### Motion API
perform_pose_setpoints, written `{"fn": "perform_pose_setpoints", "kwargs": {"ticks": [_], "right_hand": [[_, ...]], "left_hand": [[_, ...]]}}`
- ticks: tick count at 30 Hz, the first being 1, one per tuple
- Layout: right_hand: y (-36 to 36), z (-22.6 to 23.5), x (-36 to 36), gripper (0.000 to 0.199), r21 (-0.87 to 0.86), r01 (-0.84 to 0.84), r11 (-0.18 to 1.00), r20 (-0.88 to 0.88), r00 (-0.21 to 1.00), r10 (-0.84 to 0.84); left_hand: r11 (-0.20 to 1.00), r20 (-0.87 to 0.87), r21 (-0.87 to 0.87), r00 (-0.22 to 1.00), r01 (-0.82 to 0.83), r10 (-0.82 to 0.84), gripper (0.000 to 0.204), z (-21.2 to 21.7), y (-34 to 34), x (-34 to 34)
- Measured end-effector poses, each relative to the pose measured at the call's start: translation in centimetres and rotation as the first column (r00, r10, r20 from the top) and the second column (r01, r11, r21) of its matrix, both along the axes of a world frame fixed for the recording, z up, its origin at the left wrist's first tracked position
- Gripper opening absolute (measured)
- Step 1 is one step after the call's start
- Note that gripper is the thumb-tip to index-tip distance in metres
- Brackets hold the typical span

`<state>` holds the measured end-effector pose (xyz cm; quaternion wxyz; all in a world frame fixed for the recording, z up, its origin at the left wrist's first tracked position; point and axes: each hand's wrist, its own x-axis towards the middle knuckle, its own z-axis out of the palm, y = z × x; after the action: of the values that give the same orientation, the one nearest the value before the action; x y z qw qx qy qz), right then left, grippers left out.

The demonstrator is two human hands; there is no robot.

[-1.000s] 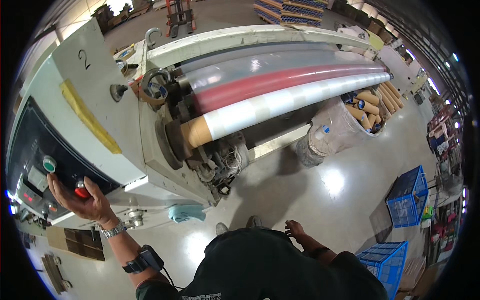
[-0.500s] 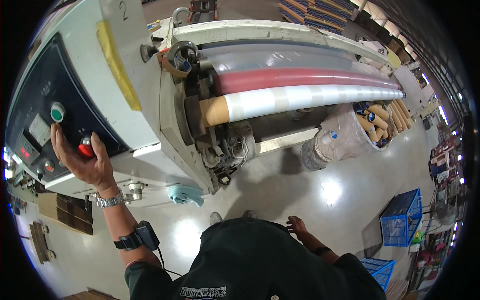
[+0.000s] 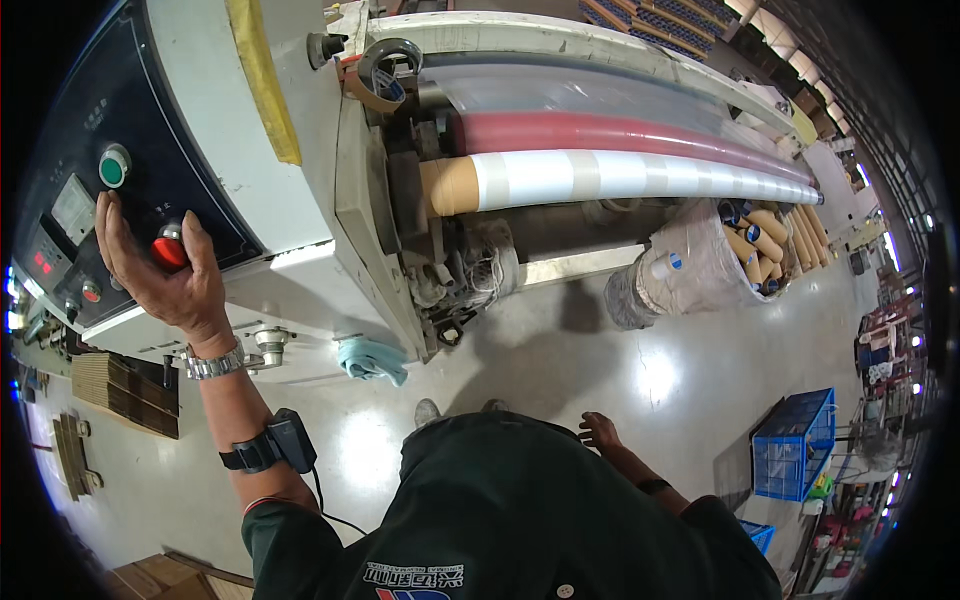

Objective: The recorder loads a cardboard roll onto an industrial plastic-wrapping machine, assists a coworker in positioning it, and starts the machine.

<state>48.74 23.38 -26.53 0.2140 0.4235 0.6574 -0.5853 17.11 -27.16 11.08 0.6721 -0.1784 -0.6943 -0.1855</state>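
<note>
My left hand [image 3: 165,275] rests on the dark control panel [image 3: 160,110] of a white machine, fingers spread around a red push button [image 3: 170,250]. Its fingertips lie just below a green push button [image 3: 114,166]; whether they press anything I cannot tell. My right hand [image 3: 599,430] hangs free beside my body, fingers apart, holding nothing. To the right of the panel, a white banded roll [image 3: 640,178] on a brown cardboard core [image 3: 450,187] lies across the machine, in front of a red roller [image 3: 600,135] and clear film [image 3: 580,92].
A plastic-wrapped bin [image 3: 690,265] of cardboard tubes stands below the roll. Tape rolls [image 3: 380,90] hang at the machine's corner, and a light blue cloth [image 3: 372,360] drapes under it. A blue crate [image 3: 795,450] is on the floor at right, stacked cardboard [image 3: 125,393] at left.
The view has shifted a little, so the panel and roll sit differently in it. My left hand stays around the red button. My right hand still hangs free.
</note>
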Motion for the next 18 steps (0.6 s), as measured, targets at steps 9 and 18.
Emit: {"fn": "perform_pose_setpoints", "kwargs": {"ticks": [9, 18], "right_hand": [[0.0, -1.7, 0.9, 0.061, -0.075, 0.045, 0.996, 0.007, 0.999, -0.045], [-0.9, -2.2, 0.6, 0.057, -0.01, 0.021, 1.0, 0.013, 1.0, -0.021]], "left_hand": [[0.998, -0.012, -0.01, 0.998, 0.064, -0.064, 0.062, 0.0, 0.3, -0.5], [0.999, 0.028, -0.036, 0.999, -0.026, 0.027, 0.059, 0.5, 0.6, 0.3]]}}
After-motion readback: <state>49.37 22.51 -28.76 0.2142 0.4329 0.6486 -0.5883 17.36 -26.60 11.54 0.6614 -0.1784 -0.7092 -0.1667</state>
